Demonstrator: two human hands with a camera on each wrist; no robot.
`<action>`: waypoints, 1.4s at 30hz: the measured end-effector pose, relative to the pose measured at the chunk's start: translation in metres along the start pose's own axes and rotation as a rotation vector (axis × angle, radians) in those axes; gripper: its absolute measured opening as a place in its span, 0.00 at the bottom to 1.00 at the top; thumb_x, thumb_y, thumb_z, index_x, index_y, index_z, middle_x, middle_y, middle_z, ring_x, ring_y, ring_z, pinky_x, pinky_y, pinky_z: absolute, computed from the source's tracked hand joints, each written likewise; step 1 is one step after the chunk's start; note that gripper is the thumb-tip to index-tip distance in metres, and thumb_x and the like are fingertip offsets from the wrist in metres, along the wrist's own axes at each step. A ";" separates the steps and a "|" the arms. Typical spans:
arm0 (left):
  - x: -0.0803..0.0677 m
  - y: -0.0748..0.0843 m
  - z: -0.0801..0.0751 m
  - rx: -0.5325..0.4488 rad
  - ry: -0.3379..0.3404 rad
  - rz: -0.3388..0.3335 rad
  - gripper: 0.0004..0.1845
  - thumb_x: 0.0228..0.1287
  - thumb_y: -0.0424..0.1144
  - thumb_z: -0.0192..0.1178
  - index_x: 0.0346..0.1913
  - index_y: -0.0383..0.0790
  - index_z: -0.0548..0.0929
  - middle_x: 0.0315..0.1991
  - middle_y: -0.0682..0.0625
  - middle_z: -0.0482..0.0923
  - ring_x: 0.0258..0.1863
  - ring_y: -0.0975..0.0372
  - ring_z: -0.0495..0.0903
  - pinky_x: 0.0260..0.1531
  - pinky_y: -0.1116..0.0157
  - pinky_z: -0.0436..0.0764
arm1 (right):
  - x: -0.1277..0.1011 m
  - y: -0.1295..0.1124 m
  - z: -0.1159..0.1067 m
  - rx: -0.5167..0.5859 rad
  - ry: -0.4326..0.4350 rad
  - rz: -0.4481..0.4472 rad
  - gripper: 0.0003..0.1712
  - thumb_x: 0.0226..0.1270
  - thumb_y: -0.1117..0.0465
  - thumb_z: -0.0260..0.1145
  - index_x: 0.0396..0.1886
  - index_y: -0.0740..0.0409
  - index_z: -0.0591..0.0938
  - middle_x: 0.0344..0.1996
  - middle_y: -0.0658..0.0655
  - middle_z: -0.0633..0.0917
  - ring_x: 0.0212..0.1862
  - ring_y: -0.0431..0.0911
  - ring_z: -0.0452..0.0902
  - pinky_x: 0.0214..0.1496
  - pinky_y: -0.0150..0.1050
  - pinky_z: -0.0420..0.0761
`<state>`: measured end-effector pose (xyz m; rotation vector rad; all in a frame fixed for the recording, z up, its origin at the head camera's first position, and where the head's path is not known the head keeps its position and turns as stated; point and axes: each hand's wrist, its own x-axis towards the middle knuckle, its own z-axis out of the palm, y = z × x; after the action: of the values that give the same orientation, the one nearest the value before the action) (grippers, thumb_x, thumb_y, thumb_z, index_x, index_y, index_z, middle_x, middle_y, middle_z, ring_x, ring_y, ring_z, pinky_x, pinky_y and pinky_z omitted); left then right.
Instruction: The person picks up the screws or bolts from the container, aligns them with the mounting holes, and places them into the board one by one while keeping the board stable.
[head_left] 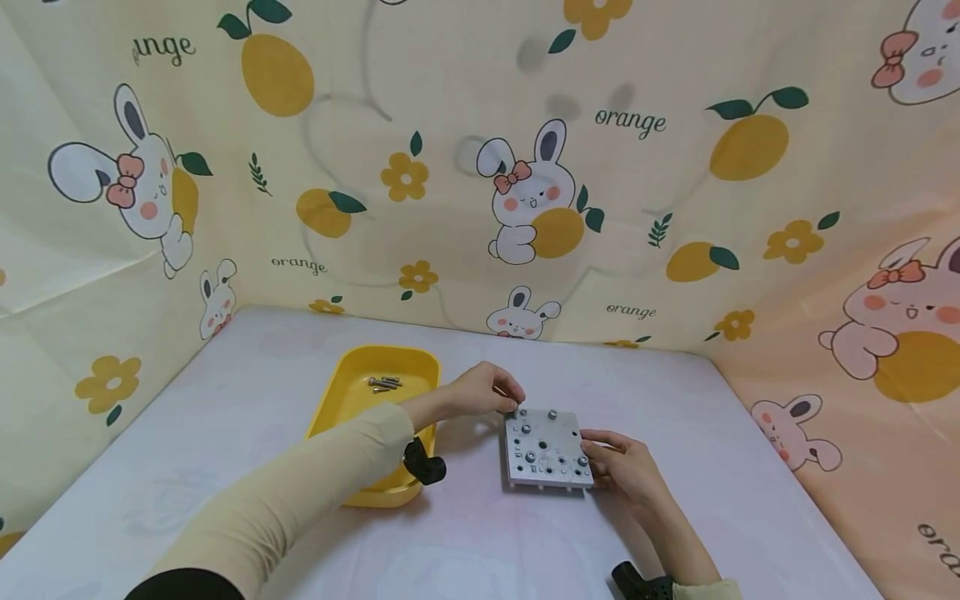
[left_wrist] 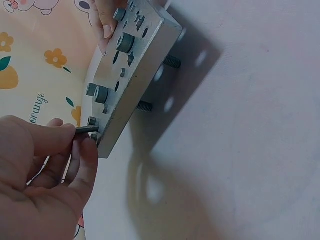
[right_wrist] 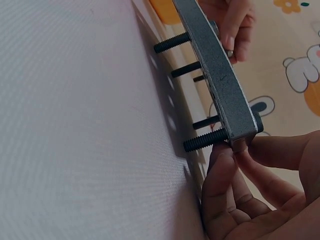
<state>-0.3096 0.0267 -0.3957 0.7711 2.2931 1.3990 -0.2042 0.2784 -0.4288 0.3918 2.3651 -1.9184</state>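
Where bunnies hug oranges, "orange" (head_left: 630,122) script above the drilled plate (head_left: 546,450).

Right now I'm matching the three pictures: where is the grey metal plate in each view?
Head: grey metal plate at centre, on the table between both hands.
Left wrist: top centre, edge-on.
Right wrist: upper right, bolts below.
Shared landmark: the bolts through the plate.

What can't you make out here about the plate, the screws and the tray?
- Head view: the screws in the tray are too small to count.
- Left wrist view: the left hand pinches a screw at the plate; its tip is hidden by the plate edge.
- Right wrist view: the right hand covers the plate's corner.
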 end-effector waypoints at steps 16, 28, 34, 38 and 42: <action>-0.005 0.008 0.001 0.015 -0.018 -0.017 0.08 0.61 0.24 0.64 0.43 0.33 0.86 0.38 0.49 0.84 0.37 0.62 0.80 0.44 0.68 0.79 | 0.001 0.000 0.001 -0.001 0.006 0.003 0.19 0.70 0.63 0.63 0.58 0.66 0.80 0.40 0.60 0.86 0.33 0.49 0.81 0.31 0.38 0.80; -0.003 0.007 0.003 -0.005 0.009 -0.081 0.08 0.61 0.25 0.65 0.40 0.38 0.88 0.35 0.52 0.85 0.35 0.61 0.80 0.41 0.68 0.80 | 0.000 0.001 0.000 0.001 0.011 -0.005 0.19 0.70 0.63 0.64 0.57 0.67 0.80 0.40 0.60 0.86 0.33 0.49 0.80 0.31 0.38 0.79; -0.003 0.005 0.008 0.055 0.062 -0.075 0.10 0.55 0.21 0.63 0.33 0.37 0.91 0.30 0.52 0.86 0.32 0.63 0.78 0.32 0.70 0.79 | -0.001 0.001 0.002 0.011 0.013 0.015 0.19 0.70 0.64 0.64 0.58 0.67 0.80 0.39 0.60 0.87 0.32 0.49 0.81 0.30 0.38 0.79; -0.003 0.005 0.009 0.060 0.080 -0.062 0.10 0.54 0.21 0.64 0.33 0.37 0.91 0.29 0.53 0.86 0.32 0.65 0.78 0.32 0.70 0.79 | 0.000 0.002 0.002 0.025 0.013 0.010 0.19 0.69 0.64 0.64 0.58 0.68 0.79 0.37 0.60 0.87 0.30 0.48 0.81 0.29 0.37 0.80; -0.005 0.006 0.006 0.052 0.075 -0.059 0.10 0.54 0.22 0.65 0.35 0.37 0.90 0.31 0.52 0.86 0.31 0.65 0.79 0.33 0.70 0.80 | 0.001 0.001 0.003 0.031 0.015 -0.005 0.19 0.69 0.65 0.63 0.58 0.69 0.79 0.37 0.61 0.87 0.30 0.48 0.82 0.28 0.37 0.81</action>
<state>-0.3008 0.0306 -0.3926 0.6706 2.3979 1.3686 -0.2053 0.2759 -0.4308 0.4036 2.3506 -1.9633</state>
